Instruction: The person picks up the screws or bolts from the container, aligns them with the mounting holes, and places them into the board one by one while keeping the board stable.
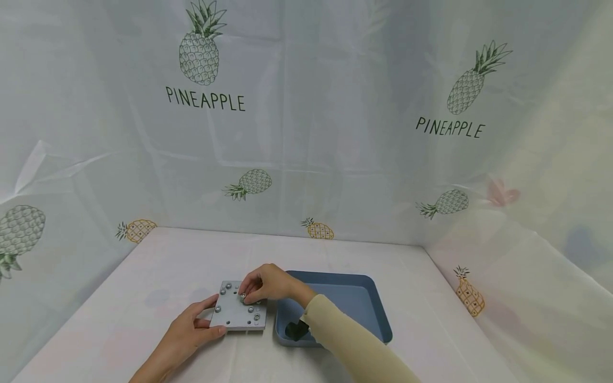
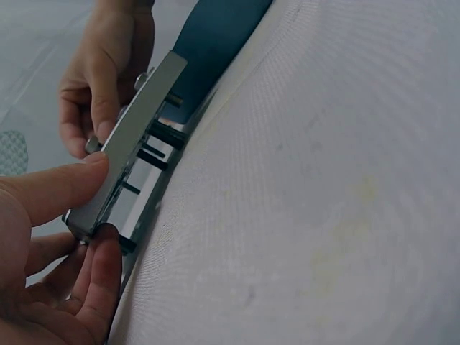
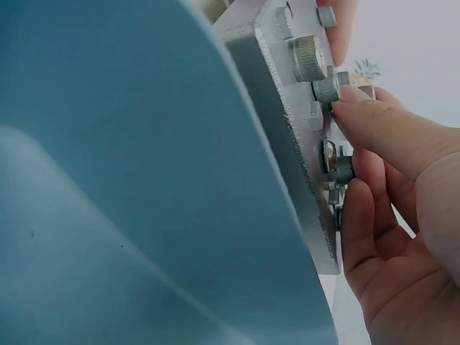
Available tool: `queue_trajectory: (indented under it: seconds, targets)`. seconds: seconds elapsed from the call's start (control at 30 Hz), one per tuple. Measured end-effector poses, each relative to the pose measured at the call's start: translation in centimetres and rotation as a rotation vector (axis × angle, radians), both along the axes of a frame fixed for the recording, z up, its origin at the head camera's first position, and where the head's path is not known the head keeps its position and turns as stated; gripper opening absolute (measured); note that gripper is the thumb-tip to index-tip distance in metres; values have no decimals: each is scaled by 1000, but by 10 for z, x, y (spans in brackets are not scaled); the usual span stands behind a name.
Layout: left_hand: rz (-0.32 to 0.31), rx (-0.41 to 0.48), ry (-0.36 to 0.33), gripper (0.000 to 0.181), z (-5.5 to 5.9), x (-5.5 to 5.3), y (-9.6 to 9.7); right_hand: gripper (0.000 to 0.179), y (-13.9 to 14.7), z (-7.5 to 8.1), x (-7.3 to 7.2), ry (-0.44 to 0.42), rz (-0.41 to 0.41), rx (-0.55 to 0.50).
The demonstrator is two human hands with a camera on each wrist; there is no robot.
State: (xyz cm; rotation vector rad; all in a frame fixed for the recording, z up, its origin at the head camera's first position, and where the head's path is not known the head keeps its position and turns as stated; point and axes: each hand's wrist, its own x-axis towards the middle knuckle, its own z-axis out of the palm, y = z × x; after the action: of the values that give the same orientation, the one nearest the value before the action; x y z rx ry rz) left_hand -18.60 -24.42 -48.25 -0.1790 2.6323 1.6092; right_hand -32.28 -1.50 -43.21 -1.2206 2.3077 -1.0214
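A silver metal plate (image 1: 234,317) carries several socket-head bolts, and their dark shanks (image 2: 152,158) stick out underneath in the left wrist view. My left hand (image 1: 184,332) grips the plate at its left side, thumb (image 2: 68,188) on one face and fingers curled under the other. Over the plate's far half, my right hand (image 1: 268,282) pinches the head of a small bolt (image 1: 243,296) between thumb and fingers. Other bolt heads (image 3: 309,59) stand along the plate close by its fingertips.
To the right of the plate lies a blue tray (image 1: 347,300), under my right forearm. A black object (image 1: 297,331) shows at its near left corner, beside the sleeve (image 1: 349,335). A pineapple-print curtain (image 1: 325,133) hangs behind the white-covered table (image 1: 191,252).
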Motion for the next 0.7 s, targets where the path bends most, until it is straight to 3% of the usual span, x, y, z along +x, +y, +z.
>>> queue_trajectory:
  seconds: [0.7]
  targets:
    - [-3, -23, 2, 99, 0, -1, 0, 13, 0, -4, 3, 74, -28, 16]
